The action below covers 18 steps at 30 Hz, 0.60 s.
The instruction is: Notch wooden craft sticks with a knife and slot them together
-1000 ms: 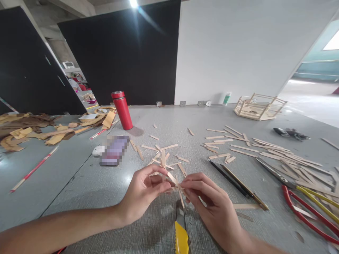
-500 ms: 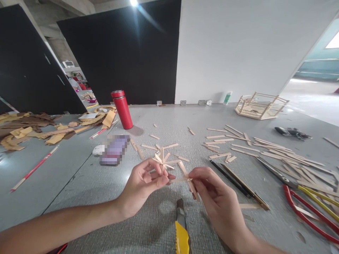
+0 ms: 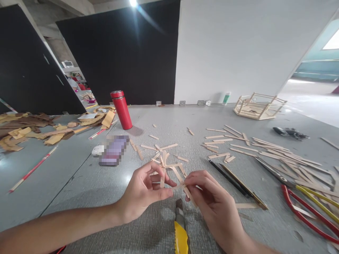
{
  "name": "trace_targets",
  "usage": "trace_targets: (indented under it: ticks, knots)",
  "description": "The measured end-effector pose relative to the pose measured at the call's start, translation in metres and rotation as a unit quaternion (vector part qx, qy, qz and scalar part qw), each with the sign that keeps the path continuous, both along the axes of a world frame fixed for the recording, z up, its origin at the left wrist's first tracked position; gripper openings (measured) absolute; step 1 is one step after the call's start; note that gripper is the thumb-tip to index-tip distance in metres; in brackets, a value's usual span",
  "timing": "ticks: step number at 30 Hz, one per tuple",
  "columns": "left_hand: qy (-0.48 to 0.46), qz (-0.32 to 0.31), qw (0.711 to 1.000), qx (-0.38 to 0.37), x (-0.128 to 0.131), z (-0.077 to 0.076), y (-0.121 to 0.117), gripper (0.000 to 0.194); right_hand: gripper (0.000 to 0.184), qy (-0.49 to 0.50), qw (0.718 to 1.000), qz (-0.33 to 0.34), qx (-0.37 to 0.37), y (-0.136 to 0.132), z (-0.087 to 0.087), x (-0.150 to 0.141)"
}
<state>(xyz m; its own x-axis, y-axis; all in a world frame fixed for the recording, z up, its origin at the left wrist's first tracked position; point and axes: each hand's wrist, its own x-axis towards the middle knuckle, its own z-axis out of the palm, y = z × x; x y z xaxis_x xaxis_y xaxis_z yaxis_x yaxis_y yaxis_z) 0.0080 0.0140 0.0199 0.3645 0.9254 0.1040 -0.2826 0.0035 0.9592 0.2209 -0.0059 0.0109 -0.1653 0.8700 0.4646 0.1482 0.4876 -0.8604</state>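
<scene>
My left hand (image 3: 141,190) is closed, fingers pinched on a small framework of wooden craft sticks (image 3: 164,158) that fans out above its fingertips. From the right, my right hand (image 3: 213,201) grips crossed sticks (image 3: 178,173) at the framework's near side. A thin stick spans the gap between both hands' fingertips. Fingers hide some of the joints, so I cannot tell how every piece connects. Just below the hands, a yellow utility knife (image 3: 181,234) lies on the grey table, its blade end pointing away from me.
Loose craft sticks (image 3: 280,150) spread across the right side, near red-and-yellow-handled cutters (image 3: 287,181) and two pens (image 3: 233,176). A red flask (image 3: 122,111), blurred phone (image 3: 115,150) and cardboard scraps (image 3: 60,134) stand left. A stick-built frame (image 3: 261,107) sits at the back right.
The stick framework has turned in my fingers, showing more of its joined pieces between the hands. My right hand has shifted slightly left, closer to my left hand.
</scene>
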Motion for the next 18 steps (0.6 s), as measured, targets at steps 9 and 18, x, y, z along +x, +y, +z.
trace_targets:
  ticks: [9,18]
  knots:
    - [0.012,0.051,0.999,0.015,0.0,0.003,0.004,0.03,0.017,0.08,0.986,0.074,-0.124,-0.004,-0.003,-0.001]
    - [0.003,0.053,0.998,0.016,-0.001,0.002,0.008,0.031,0.029,0.172,0.965,0.105,-0.165,0.009,-0.003,0.005]
